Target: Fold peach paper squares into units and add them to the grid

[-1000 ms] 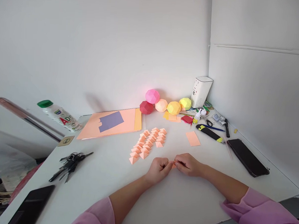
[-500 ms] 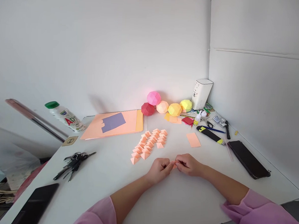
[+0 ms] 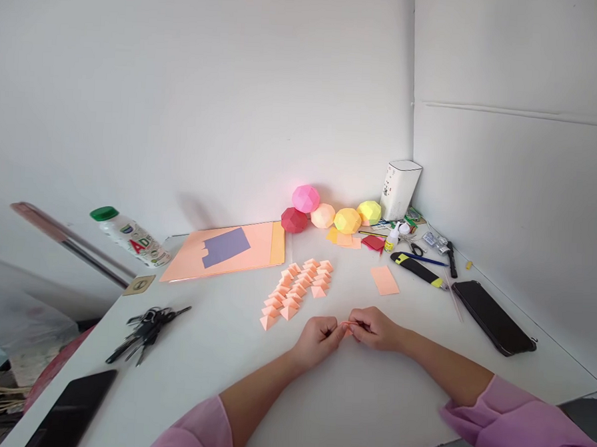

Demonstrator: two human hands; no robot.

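Apparently creasing step: your left hand (image 3: 316, 343) and right hand (image 3: 373, 329) close together, 5 o'clock in view, fingers of both pinching small paper (image 3: 347, 331) between them. Folded pieces (image 3: 289, 312) at its 10 o'clock, flat sheet (image 3: 384, 281) at 1 o'clock. Next move seems to call for firm, even pressure.

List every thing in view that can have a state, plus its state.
Left hand: closed, pinching
Right hand: closed, pinching
Held peach paper: between both hands, mostly hidden
Small peach pieces: folded, in rows
Peach slip: flat, unfolded
Paper balls: assembled, faceted
Large bottle: capped
Keys: bunched
Cutter: lying down, blade state unclear
Black phone: lying flat, dark
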